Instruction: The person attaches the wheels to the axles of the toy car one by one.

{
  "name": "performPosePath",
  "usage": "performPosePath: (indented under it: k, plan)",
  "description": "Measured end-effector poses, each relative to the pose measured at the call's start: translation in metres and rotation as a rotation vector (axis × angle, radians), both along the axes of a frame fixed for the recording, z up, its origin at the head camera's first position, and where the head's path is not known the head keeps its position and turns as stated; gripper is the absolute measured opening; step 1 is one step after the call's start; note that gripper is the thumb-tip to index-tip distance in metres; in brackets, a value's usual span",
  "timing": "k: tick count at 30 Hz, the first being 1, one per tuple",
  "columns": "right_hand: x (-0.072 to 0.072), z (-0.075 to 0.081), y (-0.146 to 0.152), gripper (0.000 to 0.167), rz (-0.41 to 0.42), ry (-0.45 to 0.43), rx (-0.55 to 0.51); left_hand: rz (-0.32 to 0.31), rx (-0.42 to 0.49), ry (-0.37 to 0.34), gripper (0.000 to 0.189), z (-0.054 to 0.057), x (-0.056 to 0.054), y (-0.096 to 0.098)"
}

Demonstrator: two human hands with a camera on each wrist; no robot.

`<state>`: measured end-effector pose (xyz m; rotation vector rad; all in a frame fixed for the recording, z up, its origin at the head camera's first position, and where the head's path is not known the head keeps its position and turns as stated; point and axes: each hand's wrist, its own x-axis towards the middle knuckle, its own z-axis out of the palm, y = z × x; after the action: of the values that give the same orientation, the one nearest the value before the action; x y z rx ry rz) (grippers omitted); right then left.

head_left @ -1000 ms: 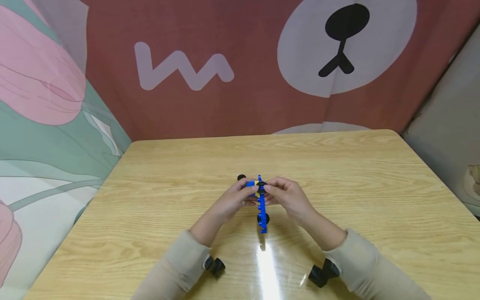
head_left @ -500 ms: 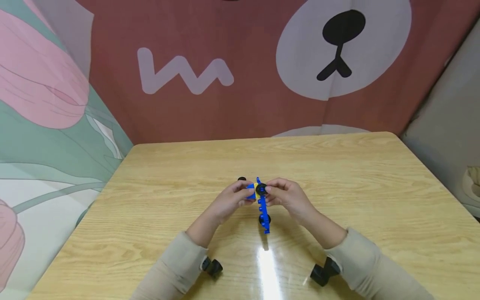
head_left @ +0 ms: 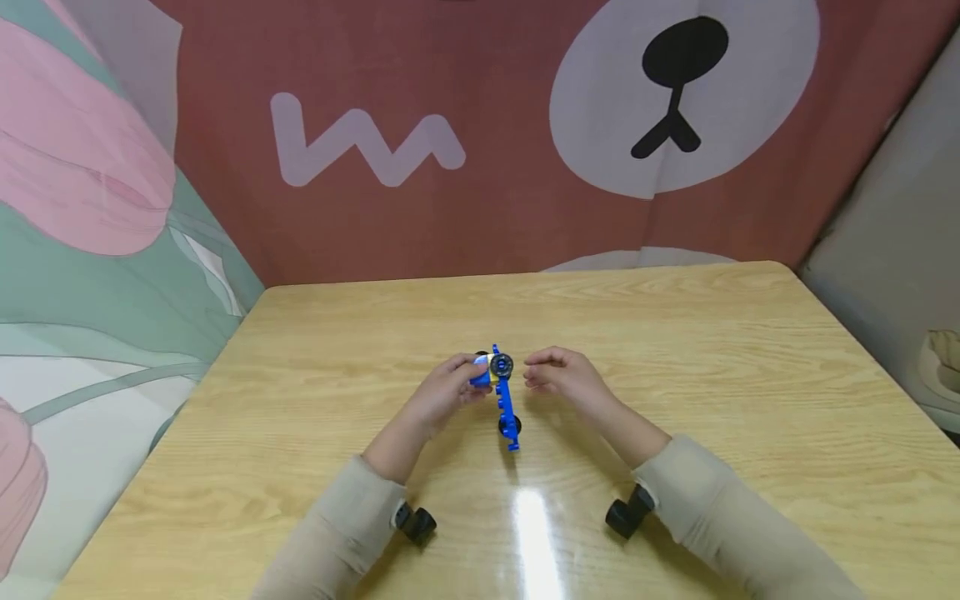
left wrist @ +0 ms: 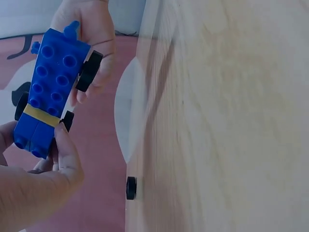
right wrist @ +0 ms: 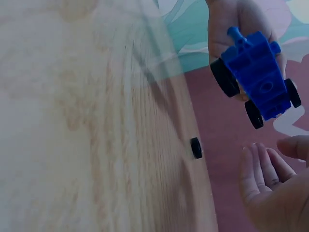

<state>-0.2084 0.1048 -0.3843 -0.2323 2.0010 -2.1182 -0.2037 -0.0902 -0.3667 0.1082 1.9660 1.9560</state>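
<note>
My left hand [head_left: 441,393] pinches the blue block end of a toy car [head_left: 506,398], thumb on one side and fingers on the other. The car is a blue studded base with black wheels [left wrist: 89,71] and a thin yellow piece [left wrist: 42,115] next to the blue blocks. It is held above the table, turned on its side in the head view. My right hand [head_left: 564,380] is just right of the car, apart from it, its fingers loosely bent and holding nothing. In the right wrist view the car's underside [right wrist: 260,72] shows, with a gap to the right fingertips.
A loose black wheel [right wrist: 196,148] stands on the wooden table [head_left: 360,333] near its far side, partly hidden behind the car in the head view. Black wrist cameras [head_left: 416,525] hang under both sleeves. A printed cloth [head_left: 495,217] rises behind the table.
My right hand has let go of the car's wheel and drawn away to the right. The left hand has moved slightly left and away from me with the car.
</note>
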Motion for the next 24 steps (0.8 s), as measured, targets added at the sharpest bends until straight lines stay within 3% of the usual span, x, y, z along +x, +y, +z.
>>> performPosePath:
  k: [2,3,13,19,24]
  plan:
    - [-0.006,-0.003,-0.003,0.025,0.004,0.0,0.036,0.022,0.003,-0.01,0.032,-0.001,-0.003,-0.001]
    - [-0.004,0.003,-0.005,0.028,-0.009,-0.02,0.082,0.032,0.01,-0.015,0.032,-0.001,-0.004,-0.002]
    - [-0.032,-0.013,-0.021,0.035,0.042,-0.009,0.268,0.094,0.05,-0.026,0.027,-0.001,-0.009,-0.012]
    - [-0.043,-0.013,-0.03,0.043,0.131,0.077,0.461,0.113,0.052,-0.034,0.024,0.002,-0.011,-0.018]
    - [-0.055,-0.013,-0.039,0.044,0.147,0.122,0.591,0.107,0.044,-0.039,0.024,0.003,-0.013,-0.02]
